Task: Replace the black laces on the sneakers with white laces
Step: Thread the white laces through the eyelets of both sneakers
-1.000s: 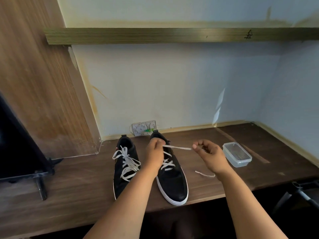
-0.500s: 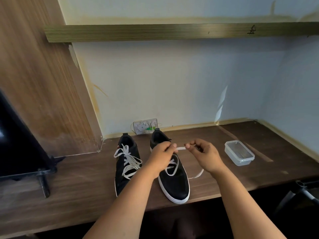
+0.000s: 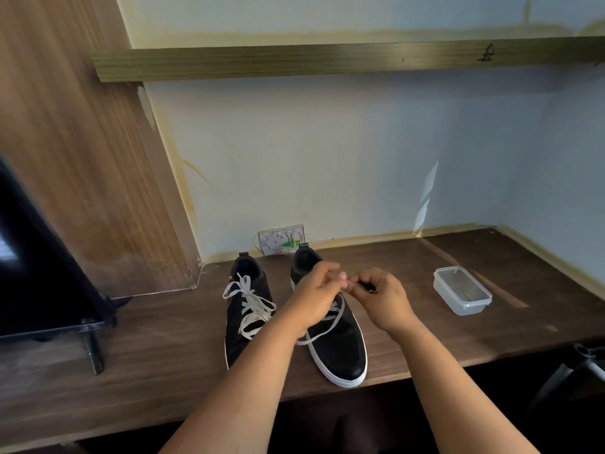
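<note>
At the lower middle of the frame the dark wooden desk (image 3: 163, 348) carries the right-hand black sneaker with a white sole (image 3: 340, 348), toe toward the viewer. Above its eyelets both hands meet — the left hand (image 3: 316, 298) and right hand (image 3: 381, 298), fingers curled and seemingly pinching the white flat lace (image 3: 327, 326), probably for tying its ends. Left of it stands the other black sneaker, already white-laced (image 3: 247, 309). Farther right, well apart, sits a clear lidded plastic box (image 3: 461, 290) — nothing blocks the work.

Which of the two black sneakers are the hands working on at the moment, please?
The right-hand black sneaker with the white sole: both hands meet over its white lace. The left-hand black sneaker lies untouched.
</note>
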`<control>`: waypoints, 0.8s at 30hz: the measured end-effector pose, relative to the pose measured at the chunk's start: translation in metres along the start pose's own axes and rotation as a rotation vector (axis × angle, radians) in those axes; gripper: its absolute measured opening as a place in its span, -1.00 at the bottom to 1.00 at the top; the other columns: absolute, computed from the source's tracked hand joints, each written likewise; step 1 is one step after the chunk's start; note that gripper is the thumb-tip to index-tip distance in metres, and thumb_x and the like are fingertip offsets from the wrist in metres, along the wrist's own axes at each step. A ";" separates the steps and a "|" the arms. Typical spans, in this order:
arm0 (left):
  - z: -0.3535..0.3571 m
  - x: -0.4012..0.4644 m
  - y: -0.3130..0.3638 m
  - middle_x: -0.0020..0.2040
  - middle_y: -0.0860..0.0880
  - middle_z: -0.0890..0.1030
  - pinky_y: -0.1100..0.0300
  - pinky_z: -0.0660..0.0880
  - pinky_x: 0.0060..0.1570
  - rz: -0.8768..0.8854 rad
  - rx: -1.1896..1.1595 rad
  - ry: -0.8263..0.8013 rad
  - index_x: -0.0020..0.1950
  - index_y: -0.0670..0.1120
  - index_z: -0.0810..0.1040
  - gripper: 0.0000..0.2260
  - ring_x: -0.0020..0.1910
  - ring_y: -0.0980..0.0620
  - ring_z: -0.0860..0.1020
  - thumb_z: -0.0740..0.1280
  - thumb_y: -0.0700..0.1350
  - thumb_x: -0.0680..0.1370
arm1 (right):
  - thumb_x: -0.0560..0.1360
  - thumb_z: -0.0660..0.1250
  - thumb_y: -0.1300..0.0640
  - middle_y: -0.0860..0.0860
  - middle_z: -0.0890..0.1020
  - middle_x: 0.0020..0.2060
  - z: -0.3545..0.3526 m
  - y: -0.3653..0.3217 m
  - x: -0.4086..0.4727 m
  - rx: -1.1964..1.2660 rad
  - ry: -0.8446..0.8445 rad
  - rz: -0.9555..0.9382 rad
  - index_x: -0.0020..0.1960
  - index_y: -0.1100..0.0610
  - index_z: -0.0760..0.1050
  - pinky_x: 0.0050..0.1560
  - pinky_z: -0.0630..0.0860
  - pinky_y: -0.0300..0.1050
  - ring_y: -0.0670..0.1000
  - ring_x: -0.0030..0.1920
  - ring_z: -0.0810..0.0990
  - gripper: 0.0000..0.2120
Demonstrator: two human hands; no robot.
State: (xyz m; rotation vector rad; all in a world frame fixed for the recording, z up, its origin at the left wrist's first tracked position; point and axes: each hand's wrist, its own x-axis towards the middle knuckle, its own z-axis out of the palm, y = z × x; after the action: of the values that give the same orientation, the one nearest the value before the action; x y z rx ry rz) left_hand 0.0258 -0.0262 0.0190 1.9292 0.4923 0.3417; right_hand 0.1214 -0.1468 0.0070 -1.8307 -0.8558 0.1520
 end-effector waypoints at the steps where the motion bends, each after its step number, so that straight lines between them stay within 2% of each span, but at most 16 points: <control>1: 0.006 -0.002 0.003 0.00 -0.02 0.58 0.15 0.46 0.11 -0.049 -0.124 -0.054 0.17 -0.03 0.50 -0.79 0.04 0.02 0.54 0.22 0.04 0.63 | 0.45 0.48 0.07 -0.08 0.61 -0.28 0.001 0.001 0.001 -0.009 0.023 -0.009 -0.23 0.01 0.65 -0.27 0.39 -0.38 -0.21 -0.30 0.52 -0.91; 3: 0.013 -0.004 0.004 -0.06 -0.02 0.55 0.16 0.47 -0.04 -0.105 -0.144 -0.074 0.07 -0.07 0.52 -0.77 -0.06 0.03 0.52 0.22 0.07 0.62 | 0.45 0.48 0.11 0.01 0.64 -0.28 -0.001 0.004 0.002 0.034 0.021 0.019 -0.19 0.08 0.67 -0.25 0.43 -0.33 -0.15 -0.31 0.53 -0.94; 6: 0.005 -0.002 0.002 0.07 -0.01 0.58 0.20 0.49 -0.07 -0.102 -0.063 0.027 0.09 -0.04 0.57 -0.75 0.06 0.05 0.54 0.33 0.11 0.56 | 0.43 0.49 0.15 0.06 0.66 -0.32 -0.007 0.011 0.000 0.231 -0.034 0.098 -0.17 0.11 0.67 -0.26 0.49 -0.28 -0.14 -0.34 0.54 -0.97; 8: -0.008 -0.001 0.001 -0.02 0.03 0.59 0.21 0.48 -0.11 -0.075 -0.023 0.074 0.05 0.01 0.60 -0.80 -0.03 0.07 0.54 0.35 0.09 0.54 | 0.46 0.45 0.21 0.09 0.66 -0.31 -0.010 0.015 0.001 0.357 -0.040 0.152 -0.13 0.14 0.67 -0.22 0.53 -0.26 -0.08 -0.31 0.57 -0.97; 11: -0.021 -0.004 -0.003 -0.13 0.05 0.57 0.15 0.46 -0.05 -0.078 0.064 0.026 0.02 0.02 0.63 -0.83 -0.11 0.09 0.52 0.33 0.07 0.57 | 0.56 0.29 0.33 0.12 0.69 -0.23 -0.005 0.017 0.004 0.494 -0.077 0.213 0.00 0.21 0.64 -0.10 0.59 -0.28 -0.01 -0.18 0.64 -0.85; 13: -0.022 -0.006 -0.009 -0.03 0.05 0.58 0.14 0.47 0.00 -0.121 0.119 -0.013 0.08 0.03 0.61 -0.78 -0.02 0.10 0.53 0.30 0.12 0.57 | 0.58 0.24 0.36 0.13 0.71 -0.20 0.002 0.013 0.003 0.468 -0.133 0.209 0.07 0.21 0.60 -0.06 0.60 -0.27 0.00 -0.13 0.69 -0.81; 15: -0.020 -0.007 -0.014 0.05 0.04 0.58 0.14 0.50 0.06 -0.143 0.073 -0.028 0.12 0.04 0.57 -0.79 0.03 0.09 0.54 0.29 0.11 0.58 | 0.56 0.29 0.34 0.10 0.71 -0.17 0.011 0.009 0.001 0.362 -0.157 0.158 0.06 0.15 0.57 -0.07 0.62 -0.22 -0.01 -0.12 0.71 -0.84; 17: -0.019 -0.008 -0.015 -0.08 0.04 0.61 0.15 0.51 -0.01 -0.111 0.040 -0.027 0.07 -0.01 0.60 -0.85 -0.13 0.10 0.55 0.27 -0.01 0.61 | 0.49 0.42 0.27 0.03 0.71 -0.22 0.020 0.005 0.000 0.212 -0.105 0.083 -0.02 0.13 0.58 -0.13 0.62 -0.23 -0.07 -0.19 0.70 -0.90; 19: -0.022 -0.007 -0.017 -0.20 0.05 0.62 0.11 0.50 -0.07 -0.071 0.076 0.033 -0.02 -0.09 0.64 -0.83 -0.25 0.11 0.51 0.27 -0.08 0.62 | 0.43 0.49 0.25 -0.03 0.70 -0.29 0.025 0.002 0.000 0.126 -0.058 0.024 -0.12 0.14 0.61 -0.21 0.56 -0.35 -0.16 -0.27 0.66 -0.92; 21: -0.027 -0.007 -0.019 -0.20 0.04 0.66 0.17 0.50 -0.11 -0.052 0.018 0.081 -0.11 -0.06 0.67 -0.85 -0.27 0.16 0.54 0.33 -0.10 0.59 | 0.42 0.49 0.25 -0.07 0.69 -0.33 0.030 -0.002 0.001 0.107 -0.047 -0.005 -0.17 0.14 0.64 -0.27 0.48 -0.43 -0.22 -0.32 0.63 -0.95; 24: -0.032 -0.007 -0.023 -0.19 -0.03 0.68 0.31 0.49 -0.21 -0.071 -0.133 0.141 -0.17 0.01 0.68 -0.89 -0.28 0.19 0.56 0.41 -0.15 0.52 | 0.46 0.46 0.18 -0.11 0.67 -0.31 0.038 -0.004 0.006 0.062 -0.036 -0.019 -0.18 0.07 0.65 -0.27 0.45 -0.44 -0.21 -0.28 0.61 -0.95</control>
State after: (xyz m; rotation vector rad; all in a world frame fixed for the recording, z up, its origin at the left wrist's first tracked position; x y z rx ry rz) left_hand 0.0013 0.0042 0.0102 1.7618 0.6135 0.4555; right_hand 0.1059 -0.1133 -0.0041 -1.7667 -0.8841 0.1979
